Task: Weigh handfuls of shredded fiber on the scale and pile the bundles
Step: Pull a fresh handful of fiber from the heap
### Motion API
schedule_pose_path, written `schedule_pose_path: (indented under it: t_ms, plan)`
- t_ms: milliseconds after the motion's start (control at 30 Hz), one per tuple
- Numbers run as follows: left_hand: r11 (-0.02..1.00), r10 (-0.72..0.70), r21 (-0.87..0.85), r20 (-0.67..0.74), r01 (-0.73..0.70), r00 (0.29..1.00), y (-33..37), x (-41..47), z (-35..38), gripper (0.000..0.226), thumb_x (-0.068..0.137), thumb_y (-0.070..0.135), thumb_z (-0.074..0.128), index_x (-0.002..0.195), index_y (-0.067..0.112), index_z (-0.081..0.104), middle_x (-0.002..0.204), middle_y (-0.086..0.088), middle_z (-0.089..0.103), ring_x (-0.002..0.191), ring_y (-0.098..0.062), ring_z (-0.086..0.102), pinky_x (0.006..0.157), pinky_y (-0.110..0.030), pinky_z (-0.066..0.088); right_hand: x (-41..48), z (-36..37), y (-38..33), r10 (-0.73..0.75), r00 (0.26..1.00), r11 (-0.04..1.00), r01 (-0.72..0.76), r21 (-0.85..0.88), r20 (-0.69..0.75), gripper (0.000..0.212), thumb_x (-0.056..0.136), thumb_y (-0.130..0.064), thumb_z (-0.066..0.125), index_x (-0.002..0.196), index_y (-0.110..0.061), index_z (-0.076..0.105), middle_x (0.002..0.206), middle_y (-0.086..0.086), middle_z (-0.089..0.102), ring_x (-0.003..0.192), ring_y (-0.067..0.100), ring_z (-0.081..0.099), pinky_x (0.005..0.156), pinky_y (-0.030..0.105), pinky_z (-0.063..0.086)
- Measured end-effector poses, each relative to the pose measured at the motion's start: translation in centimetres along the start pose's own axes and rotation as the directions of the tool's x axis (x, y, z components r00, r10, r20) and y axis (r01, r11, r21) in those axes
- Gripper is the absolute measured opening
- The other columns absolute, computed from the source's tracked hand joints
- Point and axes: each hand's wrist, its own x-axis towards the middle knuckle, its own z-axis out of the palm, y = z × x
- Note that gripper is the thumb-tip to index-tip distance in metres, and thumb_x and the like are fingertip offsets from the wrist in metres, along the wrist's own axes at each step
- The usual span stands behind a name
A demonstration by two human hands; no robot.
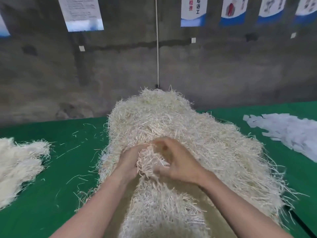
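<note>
A pale fibre tuft [151, 163] is clamped in the curled fingers of left hand [129, 159] and right hand [179, 163] on the tall cream shredded-fibre mound [171, 121]; tangled strands could be dragged out and scattered.

A green tabletop [68, 194] runs from the near edge back to the wall. In its middle lies a large heap of shredded fiber [188, 131], pale cream, highest at the far end and spreading wide toward the near right. A tan sheet [123, 200] shows under the heap's near left edge. Well apart to the left lies a lower pile of bundles [18, 162] of the same pale fiber. Loose strands [75, 148] are scattered over the green between the two. At the far right lies a spread of white paper strips [288, 129].
</note>
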Motion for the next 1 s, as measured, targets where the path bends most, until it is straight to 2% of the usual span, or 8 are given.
schedule_pose_path:
  t_ms: [133, 267, 400, 567, 667, 767, 933, 1000]
  plan:
    - [0.995, 0.089, 0.048, -0.052, -0.086, 0.995, -0.9, -0.4, -0.6, 0.037, 0.083, 0.024, 0.067, 0.119, 0.022, 0.055, 0.144, -0.006, 0.042, 0.135, -0.026, 0.035, 0.107, -0.04, 0.027, 1.1, -2.7, 2.1, 0.203, 0.869, 0.979, -0.188, 0.078, -0.451, 0.094, 0.069, -0.031, 0.072, 0.14, -0.048, 0.013, 0.146, -0.018, 0.017, 0.137, 0.006, 0.018, 0.115, 0.044, 0.022]
    - [0.9, 0.335, 0.318, -0.064, -0.299, 0.94, -0.8, -0.6, -1.4, 0.089, 0.077, 0.029, 0.075, 0.148, 0.021, 0.021, 0.15, -0.003, 0.029, 0.135, -0.024, 0.032, 0.108, -0.041, 0.025, 3.1, -3.4, 3.5, 0.417, 0.909, 0.909, -0.416, 0.031, -0.019, 0.133, 0.066, -0.007, 0.079, 0.144, -0.038, -0.023, 0.157, 0.0, -0.016, 0.146, 0.022, -0.005, 0.118, 0.048, 0.007]
    - [0.493, 0.712, 0.733, -0.03, -0.469, 0.701, 0.6, -0.6, -1.4, 0.083, 0.075, 0.036, 0.074, 0.144, 0.024, 0.031, 0.149, 0.004, 0.032, 0.137, -0.015, 0.025, 0.114, -0.038, 0.013, 4.6, -2.1, 1.9, 0.403, 0.915, 0.882, -0.388, 0.269, 0.0, 0.054, 0.078, 0.011, 0.059, 0.122, -0.02, 0.051, 0.118, 0.003, 0.058, 0.09, 0.011, 0.067, 0.072, 0.031, 0.058]
    - [0.857, 0.441, 0.214, 0.163, -0.468, 0.883, 3.4, -1.7, -2.2, 0.129, 0.051, 0.037, 0.081, 0.149, 0.038, -0.003, 0.145, 0.026, 0.005, 0.125, 0.009, 0.017, 0.105, -0.028, 0.016, 6.6, -2.0, -0.2, 0.43, 0.871, 0.838, -0.286, 0.466, -0.237, 0.056, 0.085, 0.014, 0.05, 0.133, -0.016, 0.051, 0.099, -0.001, 0.063, 0.062, 0.001, 0.062, 0.046, 0.012, 0.048]
    - [0.777, 0.086, 0.558, 0.363, -0.29, 0.928, 3.2, -2.6, -1.3, 0.079, 0.048, 0.048, 0.079, 0.122, 0.027, 0.059, 0.135, 0.01, 0.05, 0.112, 0.002, 0.052, 0.096, -0.018, 0.039, 7.0, -0.4, -3.1, 0.361, 0.925, 0.795, -0.242, 0.557, -0.114, 0.055, 0.087, 0.009, 0.051, 0.134, -0.02, 0.049, 0.116, 0.003, 0.061, 0.068, -0.001, 0.066, 0.054, 0.021, 0.054]
    - [0.9, 0.149, 0.387, 0.159, -0.2, 0.976, 2.0, -1.5, -0.3, 0.006, 0.075, 0.013, 0.073, 0.077, 0.015, 0.068, 0.088, 0.0, 0.071, 0.086, -0.011, 0.065, 0.072, -0.015, 0.052, 6.8, -0.1, -4.4, 0.29, 0.953, 0.683, -0.268, 0.679, 0.084, 0.05, 0.083, 0.003, 0.06, 0.13, -0.012, 0.051, 0.111, 0.01, 0.063, 0.08, 0.019, 0.067, 0.063, 0.032, 0.055]
    - [0.985, 0.135, 0.124, -0.13, -0.119, 0.982, 1.4, 0.5, -2.1, 0.008, 0.085, 0.006, 0.064, 0.091, 0.002, 0.064, 0.089, -0.01, 0.062, 0.084, -0.023, 0.058, 0.08, -0.035, 0.049, 4.4, -3.4, -2.2, 0.343, 0.925, 0.806, -0.2, 0.557, -0.165, 0.074, 0.074, -0.012, 0.076, 0.135, -0.029, 0.039, 0.131, 0.002, 0.048, 0.1, -0.001, 0.058, 0.073, 0.018, 0.053]
    - [0.969, 0.173, 0.199, -0.125, -0.146, 0.977, 1.4, 0.6, -2.1, 0.025, 0.09, 0.015, 0.06, 0.105, -0.004, 0.061, 0.091, -0.015, 0.06, 0.085, -0.026, 0.058, 0.082, -0.037, 0.05, 3.3, -2.5, -1.6, 0.333, 0.942, 0.81, -0.31, 0.497, 0.044, 0.115, 0.058, -0.035, 0.086, 0.147, -0.036, 0.013, 0.153, 0.0, 0.022, 0.13, 0.004, 0.039, 0.102, 0.038, 0.044]
